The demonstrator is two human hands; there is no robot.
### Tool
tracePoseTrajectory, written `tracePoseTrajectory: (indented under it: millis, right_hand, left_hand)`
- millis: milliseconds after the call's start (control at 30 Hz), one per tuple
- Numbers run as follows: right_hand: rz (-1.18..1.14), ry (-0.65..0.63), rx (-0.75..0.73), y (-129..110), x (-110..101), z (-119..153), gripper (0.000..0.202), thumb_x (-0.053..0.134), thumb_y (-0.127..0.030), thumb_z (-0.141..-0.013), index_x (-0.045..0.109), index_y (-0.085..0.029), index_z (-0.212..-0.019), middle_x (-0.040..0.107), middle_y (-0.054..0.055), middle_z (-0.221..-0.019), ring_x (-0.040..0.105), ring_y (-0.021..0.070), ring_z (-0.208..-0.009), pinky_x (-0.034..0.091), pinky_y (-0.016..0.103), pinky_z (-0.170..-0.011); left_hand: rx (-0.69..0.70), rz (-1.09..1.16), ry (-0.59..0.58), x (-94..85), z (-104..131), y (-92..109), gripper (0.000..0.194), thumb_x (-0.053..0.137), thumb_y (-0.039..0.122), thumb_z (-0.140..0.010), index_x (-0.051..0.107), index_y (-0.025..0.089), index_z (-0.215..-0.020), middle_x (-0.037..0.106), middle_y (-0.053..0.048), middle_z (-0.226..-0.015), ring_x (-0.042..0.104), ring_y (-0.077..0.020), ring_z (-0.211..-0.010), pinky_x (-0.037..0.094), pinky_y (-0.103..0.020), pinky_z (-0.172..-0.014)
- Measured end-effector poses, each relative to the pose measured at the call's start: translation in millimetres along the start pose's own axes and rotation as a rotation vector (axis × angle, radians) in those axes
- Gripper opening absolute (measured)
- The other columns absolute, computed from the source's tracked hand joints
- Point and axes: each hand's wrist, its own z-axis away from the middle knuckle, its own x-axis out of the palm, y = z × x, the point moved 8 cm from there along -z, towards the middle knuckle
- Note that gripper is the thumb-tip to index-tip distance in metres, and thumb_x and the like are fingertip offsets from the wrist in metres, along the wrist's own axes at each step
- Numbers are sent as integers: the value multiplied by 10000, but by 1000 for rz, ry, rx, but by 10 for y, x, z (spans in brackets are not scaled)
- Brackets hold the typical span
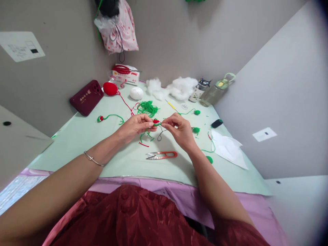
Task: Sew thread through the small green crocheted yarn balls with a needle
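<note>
Between finger and thumb, my left hand (140, 123) pinches a small crocheted piece (156, 122) in red, white and green. My right hand (179, 129) is closed at the piece's right edge; its fingertips pinch something too small to make out. A thin dark loop of cord (160, 137) hangs just below the fingertips. Green yarn snippets (146, 135) and a short red strand (144, 144) lie under my left hand. Nearer to me, thread snips (162, 155) with an orange handle lie flat, blades to the left.
Behind my hands are a tangle of green yarn (148, 108), a red yarn ball (110, 89), a white ball (136, 93), white stuffing (181, 88) and a yellow crochet hook (171, 105). A phone (87, 98) leans left; a bottle (215, 92) stands right, paper (228, 148) nearer.
</note>
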Motion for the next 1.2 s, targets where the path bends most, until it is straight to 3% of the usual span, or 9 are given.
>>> tracePoseTrajectory:
  millis: [200,400,600,700,867,933,1033,1133,1200]
  right_hand:
    - [-39,3,108,122,36,8,133,758,-269,-818,655,-198,-774,577,-15,-724,473,117,-622,395,281,-616]
    - [140,46,26,38,31,42,22,692,-201,-857,675,-209,-846,615,0,-770,543,136,-673,433,287,-674]
    - [235,19,-108,-147,174,94,119,553,-182,-948,668,-213,-953,685,40,-891,627,158,-775,473,273,-732]
    - [396,-17,-187,-230,249,120,151,517,-219,-991,667,-216,-1006,690,55,-935,624,160,-806,442,256,-703]
    - [649,-154,-233,-212,381,154,218,462,-222,-1013,670,-229,-949,646,32,-819,572,141,-686,309,253,-550]
    - [560,-96,-261,-293,340,157,202,476,-231,-1009,666,-231,-940,684,45,-929,600,135,-716,338,251,-557]
    - [140,59,-176,-392,121,117,155,498,-297,-1016,624,-230,-957,712,44,-995,633,107,-667,429,241,-577]
    - [-350,58,39,-308,-107,28,208,519,-419,-1008,548,-227,-936,694,-1,-786,597,95,-503,424,219,-461]
    - [-522,100,100,-230,-372,-35,250,598,-458,-959,536,-224,-894,632,-39,-656,567,95,-456,419,207,-424]
  left_hand:
    - [-8,10,-6,8,-4,-24,295,892,296,-682,644,149,-747,639,17,-760,706,-164,-801,560,-384,-915]
    - [19,-21,30,-30,-7,-4,314,893,323,-676,637,149,-730,628,22,-742,702,-162,-773,562,-378,-893]
    - [15,-76,21,-52,-27,-67,338,896,354,-667,632,164,-762,672,8,-777,705,-164,-775,545,-381,-888]
    - [43,-112,41,-63,-23,-57,365,897,375,-659,615,164,-754,678,5,-766,705,-168,-769,542,-367,-863]
    - [61,-190,75,-48,-13,-37,403,902,400,-632,590,161,-718,679,-2,-717,686,-166,-737,532,-343,-810]
    - [61,-217,82,-38,-14,-36,394,897,387,-630,583,164,-712,676,1,-708,682,-166,-732,528,-338,-792]
    - [65,-255,90,-42,-19,-39,337,861,345,-664,579,166,-713,684,-4,-728,678,-159,-730,527,-335,-788]
    - [62,-268,109,-77,-29,-51,299,830,304,-678,565,168,-698,685,-10,-736,677,-154,-718,532,-337,-780]
    - [66,-248,135,-108,-35,-46,296,824,280,-665,551,169,-683,663,1,-728,683,-156,-714,540,-338,-768]
